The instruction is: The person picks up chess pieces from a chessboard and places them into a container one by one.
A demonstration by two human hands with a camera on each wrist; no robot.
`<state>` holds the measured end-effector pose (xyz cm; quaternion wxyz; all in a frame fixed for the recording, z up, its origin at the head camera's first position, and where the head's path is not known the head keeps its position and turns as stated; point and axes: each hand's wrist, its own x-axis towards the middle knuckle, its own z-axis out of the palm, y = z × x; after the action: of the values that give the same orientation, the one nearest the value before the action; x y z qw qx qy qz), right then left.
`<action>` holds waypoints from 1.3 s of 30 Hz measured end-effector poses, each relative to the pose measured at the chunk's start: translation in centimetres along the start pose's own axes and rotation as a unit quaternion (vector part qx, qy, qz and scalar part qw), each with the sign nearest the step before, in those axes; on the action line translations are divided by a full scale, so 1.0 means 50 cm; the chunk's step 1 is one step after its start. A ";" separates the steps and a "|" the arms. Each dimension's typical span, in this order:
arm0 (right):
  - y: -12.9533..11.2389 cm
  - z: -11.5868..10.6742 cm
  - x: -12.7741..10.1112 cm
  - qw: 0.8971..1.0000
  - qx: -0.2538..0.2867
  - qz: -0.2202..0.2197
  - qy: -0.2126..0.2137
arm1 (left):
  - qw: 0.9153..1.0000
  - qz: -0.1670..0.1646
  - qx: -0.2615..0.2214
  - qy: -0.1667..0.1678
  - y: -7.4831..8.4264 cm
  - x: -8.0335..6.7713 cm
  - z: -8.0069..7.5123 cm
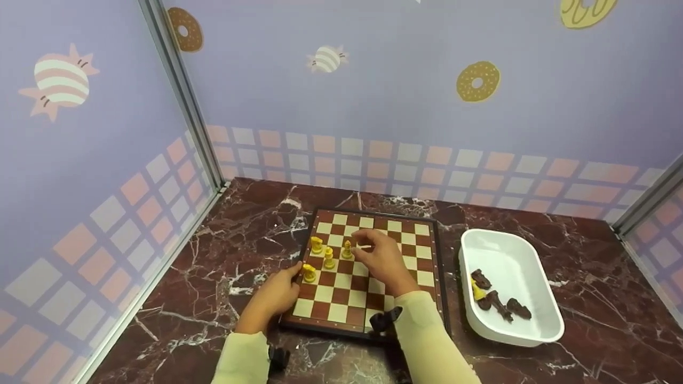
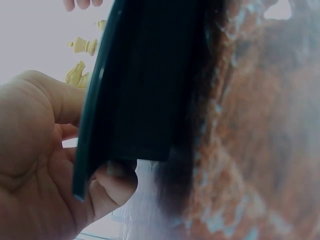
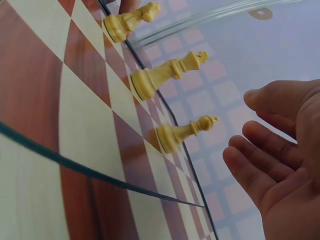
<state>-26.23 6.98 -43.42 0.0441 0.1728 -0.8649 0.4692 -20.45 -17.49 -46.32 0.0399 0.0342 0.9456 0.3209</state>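
Observation:
A folding chessboard with brown and cream squares lies on the marble table. My left hand grips its left edge, thumb on top and fingers curled underneath, as the left wrist view shows. Beside a yellow bishop hovers my right hand, its thumb and fingers spread apart with nothing between them. That bishop stands upright on the board, next to a yellow king. Closer to the left edge stand a yellow knight, near my left fingertips, and another yellow piece further back.
To the right of the board sits a white plastic tray. Several dark brown chess pieces and a yellow piece lie in it. Patterned panels enclose the table at the back and sides.

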 end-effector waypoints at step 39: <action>0.025 0.059 0.045 0.999 -0.046 -0.002 -0.004 | 1.000 0.011 0.001 0.005 -0.001 -0.001 0.000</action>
<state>-28.52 4.58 -45.50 0.0497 0.1739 -0.8855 0.4280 -20.41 -17.55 -46.35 0.0316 0.0435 0.9457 0.3206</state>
